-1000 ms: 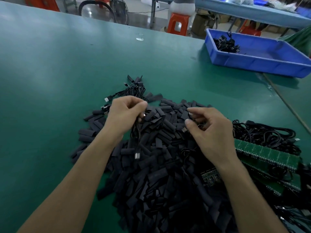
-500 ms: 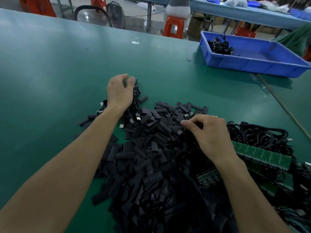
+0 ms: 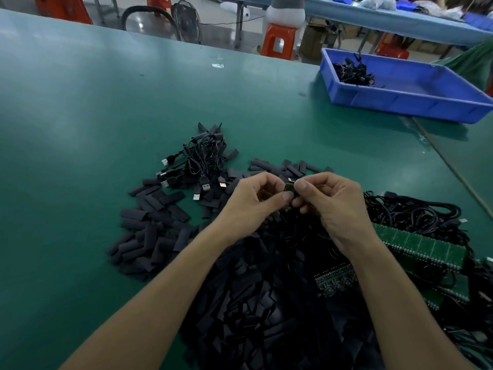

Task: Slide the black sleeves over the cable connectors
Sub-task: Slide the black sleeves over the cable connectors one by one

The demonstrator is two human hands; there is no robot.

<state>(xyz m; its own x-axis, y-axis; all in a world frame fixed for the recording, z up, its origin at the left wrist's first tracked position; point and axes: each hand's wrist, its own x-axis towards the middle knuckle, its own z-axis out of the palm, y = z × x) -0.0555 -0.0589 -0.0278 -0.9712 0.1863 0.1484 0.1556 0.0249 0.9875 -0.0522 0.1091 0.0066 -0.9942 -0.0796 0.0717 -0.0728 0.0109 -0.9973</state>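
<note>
a small connector [image 3: 289,187] is pinched by left hand [image 3: 253,205] and right hand [image 3: 336,206]; sleeves [image 3: 149,231], likely soft, are best held at one end.

— What is lying on the green table [image 3: 93,116]?
— Black sleeves [image 3: 154,236] are spreading in a heap across its near middle. A bundle of USB cables [image 3: 204,156] is sitting at the heap's far side.
— And toward the right edge?
— Green circuit boards [image 3: 421,244] are lying among black cable coils [image 3: 416,214]. A blue tray [image 3: 400,101] is resting near the far right corner.
</note>
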